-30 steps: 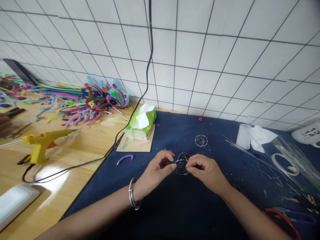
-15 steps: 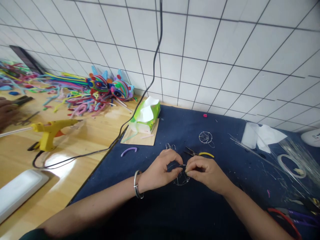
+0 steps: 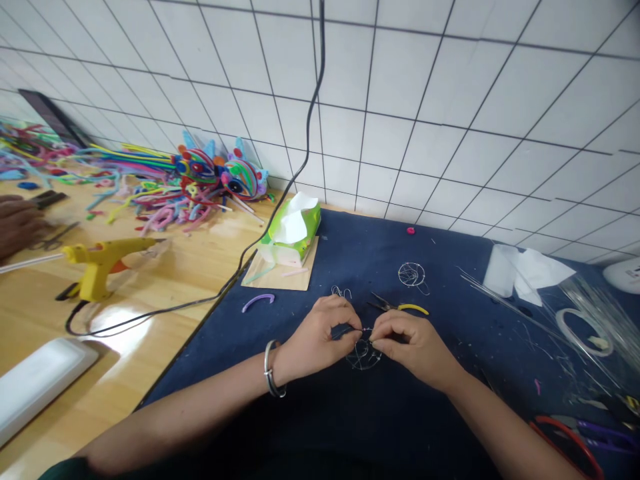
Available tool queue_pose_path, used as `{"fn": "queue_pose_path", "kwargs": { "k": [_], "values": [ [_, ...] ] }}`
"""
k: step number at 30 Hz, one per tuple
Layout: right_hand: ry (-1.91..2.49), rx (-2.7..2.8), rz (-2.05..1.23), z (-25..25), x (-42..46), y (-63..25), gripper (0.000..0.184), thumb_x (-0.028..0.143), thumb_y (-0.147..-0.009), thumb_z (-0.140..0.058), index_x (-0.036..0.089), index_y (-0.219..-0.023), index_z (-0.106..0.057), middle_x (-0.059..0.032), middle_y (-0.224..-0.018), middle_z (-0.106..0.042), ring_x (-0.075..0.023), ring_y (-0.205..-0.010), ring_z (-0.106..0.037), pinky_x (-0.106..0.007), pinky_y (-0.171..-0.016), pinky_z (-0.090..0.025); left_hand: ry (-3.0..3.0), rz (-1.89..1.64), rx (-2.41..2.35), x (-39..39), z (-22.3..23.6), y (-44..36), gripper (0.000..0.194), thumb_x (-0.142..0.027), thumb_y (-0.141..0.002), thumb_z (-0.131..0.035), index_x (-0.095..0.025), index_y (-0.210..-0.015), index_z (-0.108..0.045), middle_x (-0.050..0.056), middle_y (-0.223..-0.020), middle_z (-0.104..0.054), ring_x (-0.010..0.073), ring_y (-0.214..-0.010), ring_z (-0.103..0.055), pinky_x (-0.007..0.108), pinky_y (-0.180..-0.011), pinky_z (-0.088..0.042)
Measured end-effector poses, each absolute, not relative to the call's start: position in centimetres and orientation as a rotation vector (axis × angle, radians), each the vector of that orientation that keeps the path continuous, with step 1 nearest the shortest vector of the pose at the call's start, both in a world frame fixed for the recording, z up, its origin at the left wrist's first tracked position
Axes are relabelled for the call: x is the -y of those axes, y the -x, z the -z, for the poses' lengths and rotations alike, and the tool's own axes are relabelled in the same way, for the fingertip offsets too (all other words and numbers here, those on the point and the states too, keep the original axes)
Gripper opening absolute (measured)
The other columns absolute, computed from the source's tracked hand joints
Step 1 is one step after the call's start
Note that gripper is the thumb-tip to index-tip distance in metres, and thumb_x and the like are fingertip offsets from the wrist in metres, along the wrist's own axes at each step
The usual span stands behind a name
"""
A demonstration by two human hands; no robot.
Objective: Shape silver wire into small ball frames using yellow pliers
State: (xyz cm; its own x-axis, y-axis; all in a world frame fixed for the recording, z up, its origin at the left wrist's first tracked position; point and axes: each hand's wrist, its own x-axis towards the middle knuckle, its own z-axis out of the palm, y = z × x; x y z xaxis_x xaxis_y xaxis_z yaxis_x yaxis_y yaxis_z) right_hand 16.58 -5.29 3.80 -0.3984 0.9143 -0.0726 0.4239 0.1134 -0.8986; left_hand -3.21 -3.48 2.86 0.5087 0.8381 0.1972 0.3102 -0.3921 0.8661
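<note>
Between my hands is a small round wire ring (image 3: 363, 367) with thin wires crossing inside it and tiny beads along it. My left hand (image 3: 325, 335) pinches its upper left edge between thumb and forefinger. The right hand (image 3: 413, 343) closes thumb and fingers on the ring's upper right side; its fingertips partly hide the wire. Just beyond my right hand lie pliers (image 3: 413, 309) with yellow grips. Farther back rests a second wire ring (image 3: 411, 274) with crossing wires. Some bent wire pieces (image 3: 341, 292) lie behind my left hand.
A yellow glue gun (image 3: 103, 267) with a black cord stands at left, near another person's hand (image 3: 20, 223). Tissues (image 3: 295, 230) sit on brown card. Colourful pipe cleaners (image 3: 170, 200) spread along the wall. Straight wires (image 3: 585, 307) and red-handled scissors (image 3: 565, 433) lie at right.
My left fingertips have shifted slightly left, away from the right ones, and more of the ring shows between the hands. The other person's hand at far left has moved a little.
</note>
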Motion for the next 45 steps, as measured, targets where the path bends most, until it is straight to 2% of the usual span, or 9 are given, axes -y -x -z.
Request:
{"fn": "queue_pose_path", "kwargs": {
  "k": [4,10,17,22,32,38,42,45],
  "values": [
    [1.304,1.879,-1.261,-4.0,5.3,-16.8,0.008,0.019,-0.073,-0.058,0.022,-0.070,-0.065,0.0006,-0.083,-0.062,-0.0121,-0.074,-0.057,-0.025,-0.065,-0.045,-1.887,-0.794,-0.905,3.6,-3.1,3.2,0.013,-0.012,-0.074,-0.054,-0.019,-0.075,-0.065,0.005,-0.077,-0.061,0.0172,-0.073,-0.052,0.030,-0.074,-0.036],
    [1.348,1.883,-1.187,-4.6,5.4,-16.8,0.008,0.019,-0.071,-0.060,0.024,-0.071,-0.067,-0.0001,-0.103,-0.060,-0.0152,-0.087,-0.058,-0.028,-0.074,-0.046,-1.934,-0.754,-0.903,3.7,-3.3,3.1,0.013,-0.012,-0.074,-0.054,-0.019,-0.073,-0.065,0.005,-0.074,-0.060,0.0166,-0.071,-0.052,0.029,-0.072,-0.037],
    [1.219,1.952,-1.241,-4.6,5.3,-16.5,0.010,0.017,-0.072,-0.058,0.023,-0.071,-0.065,0.0008,-0.083,-0.064,-0.0133,-0.080,-0.059,-0.028,-0.076,-0.046,-1.912,-0.721,-0.902,4.1,-3.0,3.0,0.014,-0.014,-0.076,-0.053,-0.019,-0.079,-0.066,0.004,-0.076,-0.062,0.0153,-0.071,-0.054,0.026,-0.068,-0.040],
    [1.166,2.020,-1.281,-4.5,4.8,-17.4,0.008,0.018,-0.071,-0.060,0.023,-0.072,-0.065,0.0006,-0.085,-0.064,-0.0146,-0.084,-0.058,-0.032,-0.082,-0.044,-1.889,-0.695,-0.920,4.1,-2.8,3.3,0.012,-0.016,-0.076,-0.054,-0.018,-0.079,-0.065,0.002,-0.073,-0.062,0.0136,-0.066,-0.055,0.023,-0.062,-0.041],
    [1.226,1.943,-1.445,-4.7,4.9,-17.6,0.007,0.018,-0.072,-0.059,0.022,-0.074,-0.065,0.0000,-0.090,-0.064,-0.0143,-0.080,-0.059,-0.029,-0.075,-0.046,-1.955,-0.606,-0.942,4.4,-3.6,3.3,0.012,-0.015,-0.075,-0.055,-0.018,-0.078,-0.067,0.002,-0.071,-0.064,0.0126,-0.061,-0.057,0.022,-0.057,-0.040],
    [1.256,2.101,-1.088,-5.1,5.7,-17.2,0.010,0.021,-0.078,-0.055,0.023,-0.078,-0.065,0.0011,-0.078,-0.063,-0.0123,-0.072,-0.058,-0.026,-0.067,-0.045,-2.042,-0.558,-0.898,4.6,-4.0,3.3,0.013,-0.013,-0.075,-0.054,-0.018,-0.078,-0.065,0.002,-0.072,-0.065,0.0130,-0.064,-0.058,0.022,-0.060,-0.041],
    [1.111,2.301,-0.681,-5.0,6.2,-17.6,0.020,0.019,-0.085,-0.045,0.022,-0.090,-0.064,-0.0024,-0.084,-0.063,-0.0147,-0.081,-0.056,-0.030,-0.078,-0.044,-2.063,-0.580,-0.874,4.7,-3.8,3.4,0.012,-0.014,-0.076,-0.054,-0.017,-0.078,-0.065,0.002,-0.073,-0.065,0.0129,-0.064,-0.058,0.022,-0.060,-0.042],
    [1.068,2.395,-0.497,-4.8,6.5,-17.7,0.024,0.013,-0.086,-0.040,0.019,-0.095,-0.062,-0.0052,-0.087,-0.060,-0.0158,-0.083,-0.054,-0.032,-0.078,-0.044,-2.068,-0.544,-0.890,4.7,-3.7,3.3,0.012,-0.014,-0.077,-0.053,-0.017,-0.079,-0.064,0.002,-0.075,-0.064,0.0123,-0.066,-0.058,0.022,-0.063,-0.042]
  ]
}}
